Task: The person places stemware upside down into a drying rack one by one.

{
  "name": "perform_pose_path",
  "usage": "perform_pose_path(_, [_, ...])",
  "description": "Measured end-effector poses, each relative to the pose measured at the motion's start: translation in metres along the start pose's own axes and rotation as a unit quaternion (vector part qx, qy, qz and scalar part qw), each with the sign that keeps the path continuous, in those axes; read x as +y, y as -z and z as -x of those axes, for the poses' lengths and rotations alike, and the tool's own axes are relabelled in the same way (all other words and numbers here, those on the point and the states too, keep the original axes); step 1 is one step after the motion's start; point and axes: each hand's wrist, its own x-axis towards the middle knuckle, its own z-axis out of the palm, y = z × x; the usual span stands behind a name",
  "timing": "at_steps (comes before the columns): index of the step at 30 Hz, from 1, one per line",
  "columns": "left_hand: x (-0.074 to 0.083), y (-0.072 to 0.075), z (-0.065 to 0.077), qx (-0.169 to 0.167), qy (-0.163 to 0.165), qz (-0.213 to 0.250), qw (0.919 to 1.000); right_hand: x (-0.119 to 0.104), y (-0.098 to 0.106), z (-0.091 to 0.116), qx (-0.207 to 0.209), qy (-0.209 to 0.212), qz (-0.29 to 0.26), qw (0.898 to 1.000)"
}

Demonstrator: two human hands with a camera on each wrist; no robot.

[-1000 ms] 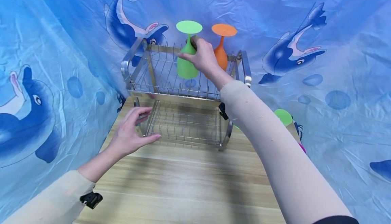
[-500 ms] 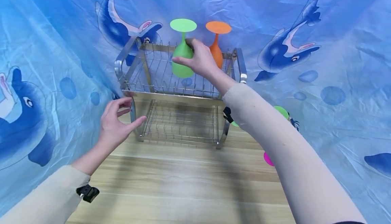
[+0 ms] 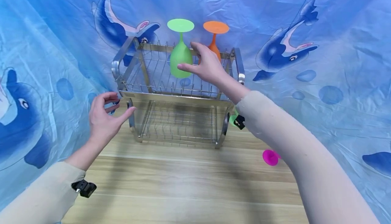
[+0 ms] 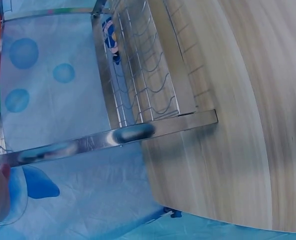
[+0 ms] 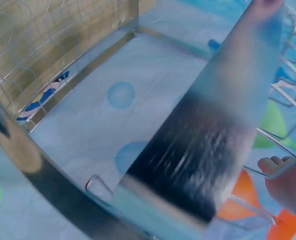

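A light green stemmed goblet [image 3: 181, 59] stands upside down on the upper tier of a metal two-tier dish rack [image 3: 174, 97], its round foot on top. Beside it, to the right, is an upside-down orange goblet [image 3: 216, 27], partly hidden by my right hand [image 3: 209, 64]. That hand hovers at the green goblet's right side, thumb and fingers spread, the thumb tip overlapping the bowl in the head view. My left hand [image 3: 105, 117] is held off the rack's left end, thumb apart from the fingers, with nothing in it.
A magenta foot of another goblet [image 3: 270, 157] lies on the wooden table [image 3: 183, 180] at the right, partly behind the right forearm. Something green [image 3: 233, 119] shows behind the rack's right leg. A blue dolphin-print curtain [image 3: 232, 6] encloses the table's back and sides.
My right hand has loosened from the green goblet and drawn back to the right, leaving it on the rack. My left hand has moved left, away from the rack.
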Motion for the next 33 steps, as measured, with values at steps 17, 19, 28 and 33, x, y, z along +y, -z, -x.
perform_pose_path(17, [0.019,-0.016,0.029,-0.101,-0.059,0.003,0.9931,0.073,0.063,0.144,0.043,0.036,-0.071,0.996])
perform_pose_path(19, [0.021,-0.021,0.031,-0.114,-0.061,-0.003,0.9917,0.089,0.068,0.158,0.064,0.02,-0.092,0.993])
perform_pose_path(28, [0.028,-0.042,0.042,-0.155,-0.094,0.012,0.9835,0.158,0.064,0.206,0.149,-0.068,-0.139,0.977])
perform_pose_path(33, [0.036,-0.056,0.047,-0.174,-0.105,0.023,0.9788,0.204,0.041,0.22,0.142,-0.125,-0.126,0.974])
